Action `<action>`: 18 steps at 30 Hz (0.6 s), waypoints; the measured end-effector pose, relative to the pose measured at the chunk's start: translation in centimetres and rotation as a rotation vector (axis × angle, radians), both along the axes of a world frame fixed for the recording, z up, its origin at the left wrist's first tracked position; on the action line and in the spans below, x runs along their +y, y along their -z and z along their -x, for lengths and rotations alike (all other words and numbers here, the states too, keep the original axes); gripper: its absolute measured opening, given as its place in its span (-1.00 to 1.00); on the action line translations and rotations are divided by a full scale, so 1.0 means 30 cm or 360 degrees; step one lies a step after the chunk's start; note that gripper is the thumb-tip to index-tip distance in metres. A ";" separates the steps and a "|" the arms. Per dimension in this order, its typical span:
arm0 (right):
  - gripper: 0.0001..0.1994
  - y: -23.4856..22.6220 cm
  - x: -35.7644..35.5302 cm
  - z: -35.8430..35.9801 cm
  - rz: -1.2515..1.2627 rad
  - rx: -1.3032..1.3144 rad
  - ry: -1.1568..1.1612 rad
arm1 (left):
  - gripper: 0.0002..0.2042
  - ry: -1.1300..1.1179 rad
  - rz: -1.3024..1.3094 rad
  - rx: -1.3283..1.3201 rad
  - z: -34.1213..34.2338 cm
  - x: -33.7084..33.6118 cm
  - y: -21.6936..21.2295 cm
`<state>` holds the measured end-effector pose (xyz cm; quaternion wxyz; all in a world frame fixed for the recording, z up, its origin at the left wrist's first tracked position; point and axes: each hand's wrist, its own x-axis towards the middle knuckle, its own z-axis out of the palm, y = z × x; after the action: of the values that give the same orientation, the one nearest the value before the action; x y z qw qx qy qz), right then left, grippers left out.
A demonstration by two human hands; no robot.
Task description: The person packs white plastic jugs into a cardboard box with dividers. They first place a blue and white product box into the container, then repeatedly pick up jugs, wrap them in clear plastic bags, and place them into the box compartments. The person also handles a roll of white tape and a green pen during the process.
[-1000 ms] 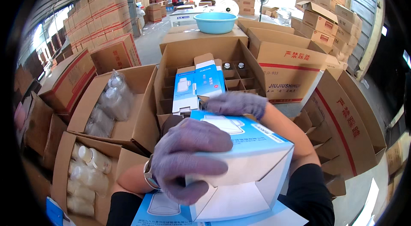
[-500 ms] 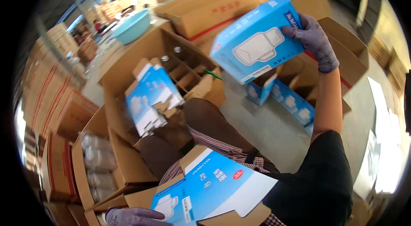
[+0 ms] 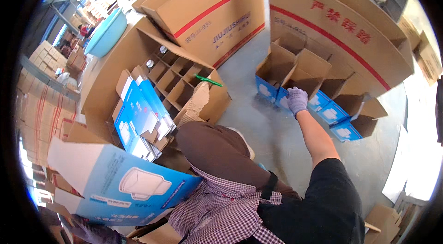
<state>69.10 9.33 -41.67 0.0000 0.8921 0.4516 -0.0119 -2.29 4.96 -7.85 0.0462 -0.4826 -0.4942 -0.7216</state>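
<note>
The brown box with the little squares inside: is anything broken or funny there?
Yes. The cardboard flap at the box's near right side has a ragged edge, as if torn; most edges around it are straight. A green strip by it also looks odd among the brown.

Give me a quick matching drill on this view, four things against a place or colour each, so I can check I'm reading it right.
A. Right hand
B. Left hand
C. Basin
D. Green strip

1. Light blue
2. At the edge of the divided carton
3. At the row of open boxes
4. At the lower edge of the blue-and-white box

Pairs: A-3, B-4, C-1, D-2
</note>
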 end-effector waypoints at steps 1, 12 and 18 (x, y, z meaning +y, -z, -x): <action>-0.78 0.069 0.003 0.014 -0.0033 0.0030 -0.0013 | -0.56 -0.0129 0.0025 0.0152 -0.029 0.014 -0.012; -0.48 -0.149 0.111 0.235 -0.1444 0.0385 0.0129 | -0.44 0.0004 -0.0205 0.0260 -0.324 0.029 -0.034; 0.29 -0.975 -0.009 0.896 -0.1024 0.2964 -0.1831 | -0.41 0.0361 -0.0358 0.0329 -0.307 -0.046 -0.049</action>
<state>42.23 9.05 -12.42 -0.5583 0.1560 0.6002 -0.5510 6.93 3.58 -6.36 0.0687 -0.5986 -0.3454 -0.7194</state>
